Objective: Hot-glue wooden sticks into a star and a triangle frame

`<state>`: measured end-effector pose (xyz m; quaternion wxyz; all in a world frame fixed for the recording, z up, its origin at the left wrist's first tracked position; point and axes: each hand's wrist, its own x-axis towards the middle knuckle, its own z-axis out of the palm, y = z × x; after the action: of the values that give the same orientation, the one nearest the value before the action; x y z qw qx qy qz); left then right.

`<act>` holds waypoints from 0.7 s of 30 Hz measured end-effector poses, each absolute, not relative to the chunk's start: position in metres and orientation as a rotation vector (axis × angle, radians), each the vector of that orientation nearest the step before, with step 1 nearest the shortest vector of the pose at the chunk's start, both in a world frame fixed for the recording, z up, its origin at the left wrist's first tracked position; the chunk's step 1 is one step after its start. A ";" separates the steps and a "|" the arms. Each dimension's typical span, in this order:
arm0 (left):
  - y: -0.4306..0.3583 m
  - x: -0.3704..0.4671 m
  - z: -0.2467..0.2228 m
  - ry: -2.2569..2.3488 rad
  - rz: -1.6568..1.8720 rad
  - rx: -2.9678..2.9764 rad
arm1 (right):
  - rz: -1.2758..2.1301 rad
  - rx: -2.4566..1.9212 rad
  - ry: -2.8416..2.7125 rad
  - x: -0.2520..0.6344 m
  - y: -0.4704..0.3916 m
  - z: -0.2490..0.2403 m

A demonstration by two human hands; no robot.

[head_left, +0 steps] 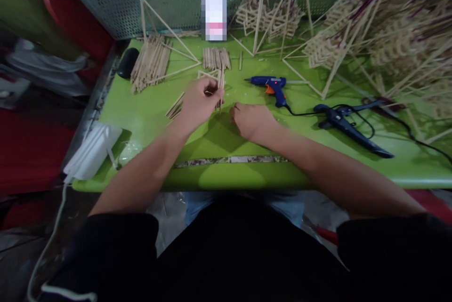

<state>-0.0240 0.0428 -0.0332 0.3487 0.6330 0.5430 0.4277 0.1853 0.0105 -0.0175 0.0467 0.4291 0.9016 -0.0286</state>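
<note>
Left hand [199, 102] grips sticks [221, 88]; two glue guns [271, 86] lie nearby.

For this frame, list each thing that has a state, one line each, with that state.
left hand: closed on a bundle of sticks, held upright above the table
right hand: curled, resting on the green table; whether it pinches anything is unclear
blue glue gun: lying on its side, untouched
second glue gun: lying flat, cord attached
stick pile: loose, lying flat
short stick row: laid side by side
</note>
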 end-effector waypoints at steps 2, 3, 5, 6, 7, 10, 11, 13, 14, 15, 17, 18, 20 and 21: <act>0.043 -0.023 -0.032 1.412 1.093 1.631 | -0.074 1.317 2.763 0.184 0.011 -0.019; 0.043 -0.023 -0.031 1.417 1.084 1.629 | -0.068 1.319 2.770 0.185 0.011 -0.020; 0.043 -0.022 -0.029 1.434 1.073 1.627 | -0.060 1.323 2.784 0.185 0.011 -0.023; 0.042 -0.022 -0.028 1.441 1.072 1.624 | -0.058 1.327 2.789 0.186 0.011 -0.024; 0.042 -0.021 -0.027 1.442 1.070 1.620 | -0.058 1.331 2.793 0.186 0.012 -0.025; 0.042 -0.022 -0.025 1.413 1.063 1.616 | -0.063 1.351 2.803 0.188 0.015 -0.025; 0.042 -0.022 -0.025 1.401 1.054 1.621 | -0.061 1.366 2.807 0.189 0.016 -0.022; 0.042 -0.024 -0.025 1.378 1.037 1.637 | -0.041 1.423 2.818 0.195 0.014 -0.013; 0.042 -0.024 -0.025 1.368 1.033 1.641 | -0.022 1.463 2.819 0.200 0.011 -0.008; 0.042 -0.025 -0.025 1.358 1.033 1.638 | 0.000 1.513 2.825 0.207 0.005 -0.003; 0.042 -0.024 -0.026 1.347 1.032 1.609 | 0.032 1.639 2.863 0.230 -0.014 0.004; 0.041 -0.023 -0.026 1.347 1.028 1.593 | 0.029 1.745 2.925 0.246 -0.028 0.003; 0.038 -0.020 -0.024 1.352 1.010 1.575 | -0.020 2.061 3.050 0.284 -0.061 -0.005; 0.036 -0.018 -0.023 1.355 1.003 1.574 | -0.024 2.351 3.043 0.305 -0.079 -0.011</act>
<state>-0.0178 0.0358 -0.0231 0.4055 0.6238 0.5371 0.3974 0.3047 -0.0793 -0.0115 -0.3447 0.5739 0.7428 -0.0058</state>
